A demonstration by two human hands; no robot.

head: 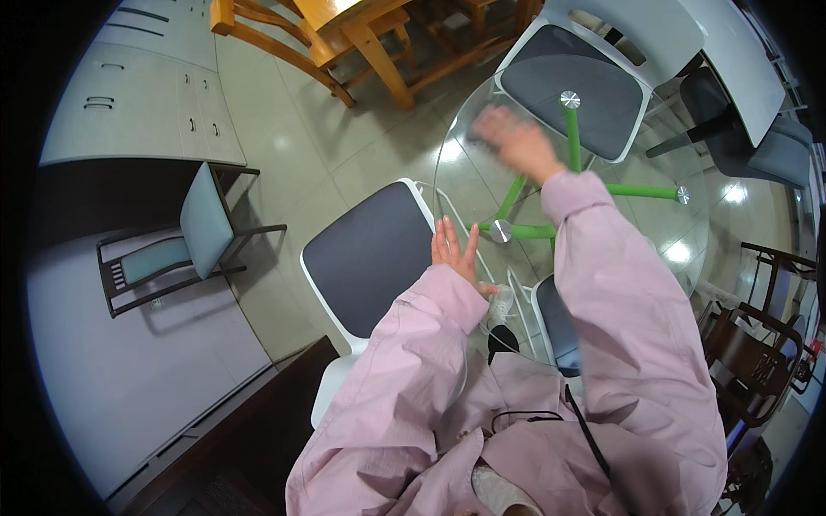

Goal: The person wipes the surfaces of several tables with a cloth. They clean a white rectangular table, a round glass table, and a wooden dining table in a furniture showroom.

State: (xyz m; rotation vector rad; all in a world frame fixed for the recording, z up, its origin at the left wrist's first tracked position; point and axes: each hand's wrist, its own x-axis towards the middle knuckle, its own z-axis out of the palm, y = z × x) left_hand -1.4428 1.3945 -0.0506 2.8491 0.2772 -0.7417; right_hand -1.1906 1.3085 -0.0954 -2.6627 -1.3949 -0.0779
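A round glass tabletop [671,238] on green legs [645,191] with round metal discs lies before me. My left hand [459,251], fingers spread and holding nothing, is at the near left edge of the glass, beside a chair with a dark grey seat pad [371,258]. My right hand [516,142] is blurred, stretched over the far left part of the glass, with nothing visible in it. Whether either palm touches the glass cannot be told. Both arms wear pink sleeves.
A white chair with a grey pad [574,84] stands beyond the glass; another seat [558,322] is partly under it. A wooden table [329,16] is at the top, a blue-padded chair [206,219] at left, dark wooden chairs [742,348] at right.
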